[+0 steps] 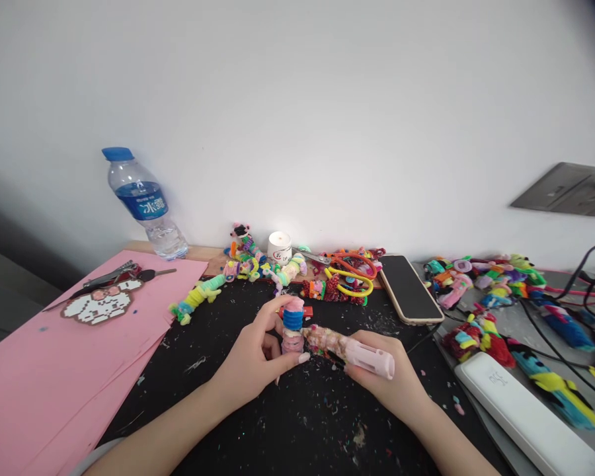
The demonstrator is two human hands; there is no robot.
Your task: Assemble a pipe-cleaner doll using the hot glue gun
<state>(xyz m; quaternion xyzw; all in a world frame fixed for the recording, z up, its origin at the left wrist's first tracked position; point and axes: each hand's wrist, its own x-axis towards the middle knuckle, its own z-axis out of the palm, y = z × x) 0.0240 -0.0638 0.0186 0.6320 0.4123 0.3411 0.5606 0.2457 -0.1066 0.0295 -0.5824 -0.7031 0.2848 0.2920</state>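
Observation:
My left hand (pixel 250 357) is closed around a small pipe-cleaner figure (pixel 293 321), with a pink top, a blue band and a pale pink lower part. The figure stands upright between the index finger and thumb. My right hand (pixel 389 377) grips a pale pink glue gun (pixel 364 356). Its front half is crusted with brown and pink residue, and its nozzle end points left, close against the figure. The palm hides the grip. Behind the figure, a small red object (pixel 307 311) shows in part.
Pipe-cleaner figures line the wall with a paper cup (pixel 279 247) and orange-handled scissors (pixel 350 264). A phone (pixel 410 289) and white power bank (pixel 530 416) lie right, near cables. Left are pink sheets (pixel 24 377), a keychain (pixel 102 305) and a leaning water bottle (pixel 146 205).

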